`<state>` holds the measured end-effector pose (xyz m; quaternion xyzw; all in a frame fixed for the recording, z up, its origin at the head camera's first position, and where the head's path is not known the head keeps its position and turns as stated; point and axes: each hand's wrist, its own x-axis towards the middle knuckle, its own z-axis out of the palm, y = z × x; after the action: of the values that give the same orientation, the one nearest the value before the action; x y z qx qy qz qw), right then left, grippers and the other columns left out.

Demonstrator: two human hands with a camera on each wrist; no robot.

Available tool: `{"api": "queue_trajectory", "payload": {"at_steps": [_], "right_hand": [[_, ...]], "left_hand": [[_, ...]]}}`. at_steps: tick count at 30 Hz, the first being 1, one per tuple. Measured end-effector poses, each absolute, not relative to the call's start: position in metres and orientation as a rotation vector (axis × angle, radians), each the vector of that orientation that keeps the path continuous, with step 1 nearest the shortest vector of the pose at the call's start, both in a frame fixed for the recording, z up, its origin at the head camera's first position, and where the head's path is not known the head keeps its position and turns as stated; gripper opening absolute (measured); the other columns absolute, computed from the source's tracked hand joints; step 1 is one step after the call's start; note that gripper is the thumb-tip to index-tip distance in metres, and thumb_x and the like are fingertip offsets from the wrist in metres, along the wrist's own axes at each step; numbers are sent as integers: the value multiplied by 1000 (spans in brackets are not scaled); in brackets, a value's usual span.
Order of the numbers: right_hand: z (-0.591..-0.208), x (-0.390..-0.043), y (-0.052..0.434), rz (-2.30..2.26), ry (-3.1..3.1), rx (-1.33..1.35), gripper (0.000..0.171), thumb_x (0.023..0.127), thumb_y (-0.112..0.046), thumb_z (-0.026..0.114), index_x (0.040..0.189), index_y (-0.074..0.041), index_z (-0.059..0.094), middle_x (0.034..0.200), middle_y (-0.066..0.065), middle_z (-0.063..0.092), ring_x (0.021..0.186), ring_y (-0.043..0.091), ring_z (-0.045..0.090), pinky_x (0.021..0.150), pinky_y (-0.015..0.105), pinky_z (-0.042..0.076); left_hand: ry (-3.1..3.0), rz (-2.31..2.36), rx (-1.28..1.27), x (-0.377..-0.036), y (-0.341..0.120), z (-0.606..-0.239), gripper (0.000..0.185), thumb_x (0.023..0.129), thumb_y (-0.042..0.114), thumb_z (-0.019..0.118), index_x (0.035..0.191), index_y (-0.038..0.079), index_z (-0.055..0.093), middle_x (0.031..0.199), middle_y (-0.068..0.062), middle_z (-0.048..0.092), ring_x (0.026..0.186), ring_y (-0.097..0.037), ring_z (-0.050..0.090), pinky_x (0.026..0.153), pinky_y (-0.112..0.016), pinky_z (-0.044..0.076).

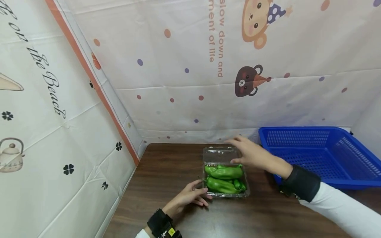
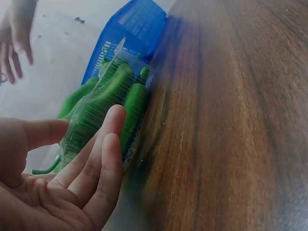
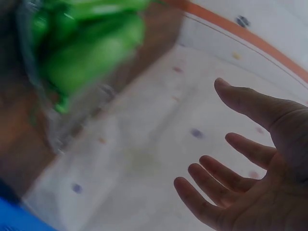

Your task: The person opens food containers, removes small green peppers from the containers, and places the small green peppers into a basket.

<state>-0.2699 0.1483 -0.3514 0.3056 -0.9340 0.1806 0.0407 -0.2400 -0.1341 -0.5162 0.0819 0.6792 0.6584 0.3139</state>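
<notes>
A clear plastic clamshell box (image 1: 245, 190) sits on the dark wooden table (image 1: 166, 172), filled with green peppers (image 1: 223, 178). Its transparent lid (image 1: 220, 154) lies folded back behind it. My left hand (image 1: 194, 195) touches the box's near left side with straight fingers (image 2: 103, 144) against the wall of the box (image 2: 91, 122). My right hand (image 1: 248, 153) hovers open over the lid's right edge, fingers spread (image 3: 240, 159), holding nothing. The peppers (image 3: 91, 53) show blurred in the right wrist view.
A blue plastic basket (image 1: 333, 185) stands at the right of the table, close to the box. Printed cloth walls (image 1: 178, 66) enclose the back and left. Bare table lies in front of and left of the box.
</notes>
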Motion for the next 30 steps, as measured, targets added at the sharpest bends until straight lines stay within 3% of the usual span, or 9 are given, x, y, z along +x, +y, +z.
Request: {"api": "queue_trajectory", "payload": {"at_steps": [9, 13, 18, 30], "right_hand": [[-417, -266, 133, 596, -2984, 913, 64, 83, -15, 86, 140, -6, 59, 128, 19, 60, 113, 37, 61, 83, 46, 59], [-433, -265, 130, 599, -2999, 931, 64, 81, -14, 87, 138, -6, 60, 125, 18, 62, 110, 37, 62, 85, 51, 58], [-445, -263, 131, 479, -2925, 1013, 59, 80, -12, 87, 134, -6, 63, 119, 16, 66, 105, 35, 65, 84, 54, 57], [-448, -271, 132, 355, -2763, 1093, 50, 80, -13, 87, 126, -8, 68, 111, 9, 71, 94, 26, 71, 75, 41, 61]], "left_hand": [[1781, 1755, 202, -241, -134, -516, 86, 104, 33, 61, 162, -4, 9, 115, -21, 75, 75, -8, 75, 73, -25, 62], [1779, 1755, 197, -239, -134, -516, 87, 104, 35, 61, 162, -4, 9, 115, -20, 76, 75, -8, 75, 73, -25, 62], [1761, 1754, 197, -237, -134, -517, 88, 104, 35, 61, 162, -3, 8, 115, -20, 76, 75, -8, 75, 73, -24, 62], [1751, 1763, 194, -237, -134, -516, 86, 105, 35, 60, 162, -3, 8, 115, -21, 76, 75, -7, 75, 74, -24, 62]]}}
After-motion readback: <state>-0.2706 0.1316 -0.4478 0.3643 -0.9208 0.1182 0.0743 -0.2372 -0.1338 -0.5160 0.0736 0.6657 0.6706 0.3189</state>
